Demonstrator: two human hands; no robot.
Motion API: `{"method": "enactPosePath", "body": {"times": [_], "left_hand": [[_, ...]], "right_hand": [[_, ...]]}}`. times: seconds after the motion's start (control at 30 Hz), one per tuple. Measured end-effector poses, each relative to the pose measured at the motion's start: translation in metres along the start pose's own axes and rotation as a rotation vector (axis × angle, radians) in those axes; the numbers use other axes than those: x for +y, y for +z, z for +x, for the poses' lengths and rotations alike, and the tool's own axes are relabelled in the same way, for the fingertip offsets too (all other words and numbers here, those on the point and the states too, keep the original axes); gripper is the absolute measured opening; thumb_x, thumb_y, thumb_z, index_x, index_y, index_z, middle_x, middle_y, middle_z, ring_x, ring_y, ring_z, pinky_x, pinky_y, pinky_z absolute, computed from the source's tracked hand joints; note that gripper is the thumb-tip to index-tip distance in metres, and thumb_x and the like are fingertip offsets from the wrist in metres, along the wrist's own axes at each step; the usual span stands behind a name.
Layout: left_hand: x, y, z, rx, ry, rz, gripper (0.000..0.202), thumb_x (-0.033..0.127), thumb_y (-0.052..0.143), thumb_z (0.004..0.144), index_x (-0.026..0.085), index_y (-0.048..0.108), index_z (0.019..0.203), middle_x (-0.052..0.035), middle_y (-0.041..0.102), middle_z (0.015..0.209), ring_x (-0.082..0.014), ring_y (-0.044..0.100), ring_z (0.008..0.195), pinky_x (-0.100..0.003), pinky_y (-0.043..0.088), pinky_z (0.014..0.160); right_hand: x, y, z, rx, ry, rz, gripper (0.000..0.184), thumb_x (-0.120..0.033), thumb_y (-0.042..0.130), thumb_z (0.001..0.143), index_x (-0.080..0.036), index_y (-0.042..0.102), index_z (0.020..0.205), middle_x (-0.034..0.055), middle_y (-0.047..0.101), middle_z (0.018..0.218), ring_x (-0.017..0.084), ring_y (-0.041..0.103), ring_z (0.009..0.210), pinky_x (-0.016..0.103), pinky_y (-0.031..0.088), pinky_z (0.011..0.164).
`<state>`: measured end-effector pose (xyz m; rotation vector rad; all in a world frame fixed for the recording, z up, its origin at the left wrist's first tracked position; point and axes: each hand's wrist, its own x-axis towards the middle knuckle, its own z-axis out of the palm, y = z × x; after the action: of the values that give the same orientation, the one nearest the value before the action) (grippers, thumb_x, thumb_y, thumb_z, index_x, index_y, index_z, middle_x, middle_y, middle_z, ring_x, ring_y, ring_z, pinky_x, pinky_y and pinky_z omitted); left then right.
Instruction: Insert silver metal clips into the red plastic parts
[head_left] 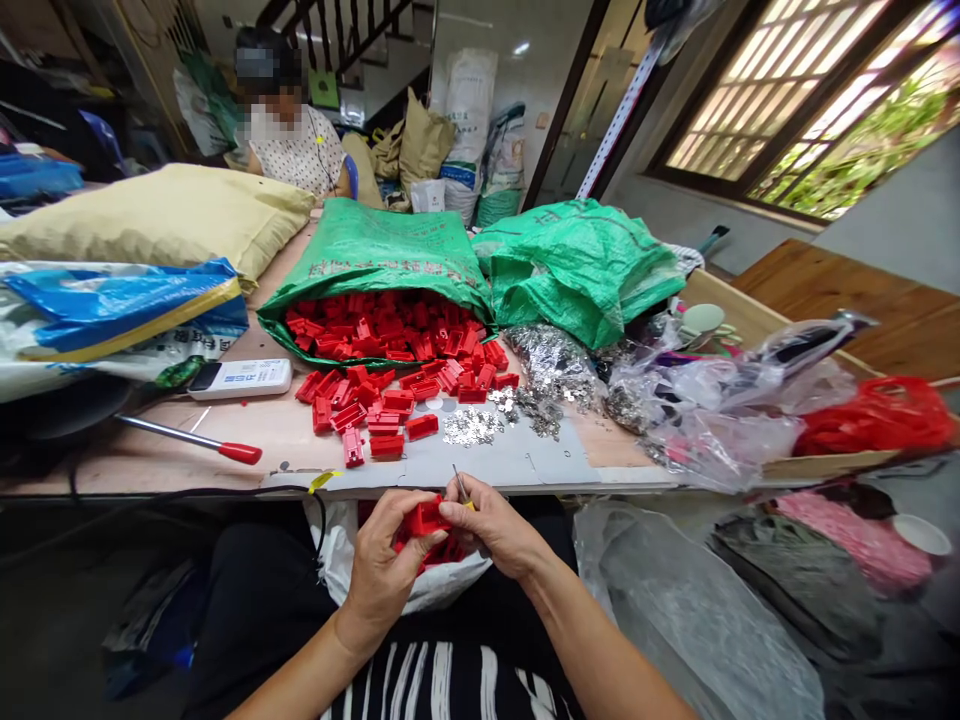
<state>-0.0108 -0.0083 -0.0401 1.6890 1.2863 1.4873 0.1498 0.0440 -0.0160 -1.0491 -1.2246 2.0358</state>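
Note:
Over my lap, my left hand is closed around a red plastic part, a small box-like piece. My right hand grips a small screwdriver with a yellow handle and a thin metal shaft pointing up; its thumb is close against the red part. Below both hands a white sack with more red parts in it sits between my legs. On the table ahead, loose red parts lie beside a heap of small silvery metal pieces.
A green woven sack spills red parts onto the table. To its right are another green sack and clear plastic bags. A white device and a red-tipped lever are at left. A person sits across the table.

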Motion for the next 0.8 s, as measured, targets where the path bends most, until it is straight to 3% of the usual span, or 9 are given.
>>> {"method": "enactPosePath", "body": {"times": [0.2, 0.4, 0.57, 0.8], "left_hand": [[-0.002, 0.004, 0.002, 0.039, -0.027, -0.053, 0.028, 0.022, 0.067, 0.081, 0.025, 0.062, 0.108, -0.0022, 0.065, 0.099, -0.0171, 0.063, 0.091, -0.029, 0.052, 0.080], [0.002, 0.001, 0.012, 0.071, -0.062, 0.026, 0.026, 0.024, 0.068, 0.079, 0.024, 0.064, 0.105, -0.0027, 0.065, 0.096, -0.0173, 0.063, 0.089, -0.028, 0.052, 0.079], [0.004, 0.000, 0.014, 0.067, -0.065, 0.046, 0.025, 0.024, 0.067, 0.080, 0.023, 0.064, 0.105, -0.0026, 0.064, 0.096, -0.0172, 0.063, 0.090, -0.028, 0.051, 0.081], [0.004, 0.001, 0.008, 0.056, -0.008, 0.041, 0.028, 0.022, 0.066, 0.082, 0.025, 0.061, 0.109, -0.0032, 0.063, 0.099, -0.0172, 0.061, 0.093, -0.029, 0.051, 0.081]], "right_hand": [[-0.005, -0.004, 0.002, -0.073, -0.011, 0.053, 0.043, -0.044, 0.075, 0.070, -0.021, 0.040, 0.079, -0.0115, 0.041, 0.051, 0.004, 0.031, 0.041, 0.017, 0.017, 0.042], [-0.019, 0.000, 0.002, 0.053, -0.118, -0.107, 0.038, -0.047, 0.071, 0.074, -0.019, 0.046, 0.082, -0.0096, 0.042, 0.057, 0.004, 0.033, 0.046, 0.018, 0.024, 0.044], [-0.025, -0.001, 0.002, 0.070, -0.136, -0.137, 0.036, -0.049, 0.067, 0.076, -0.018, 0.047, 0.080, -0.0086, 0.044, 0.057, 0.005, 0.034, 0.046, 0.019, 0.025, 0.045], [-0.018, -0.003, 0.004, -0.032, -0.056, -0.047, 0.040, -0.048, 0.072, 0.071, -0.020, 0.044, 0.079, -0.0110, 0.040, 0.053, 0.004, 0.031, 0.043, 0.018, 0.020, 0.043]]}}
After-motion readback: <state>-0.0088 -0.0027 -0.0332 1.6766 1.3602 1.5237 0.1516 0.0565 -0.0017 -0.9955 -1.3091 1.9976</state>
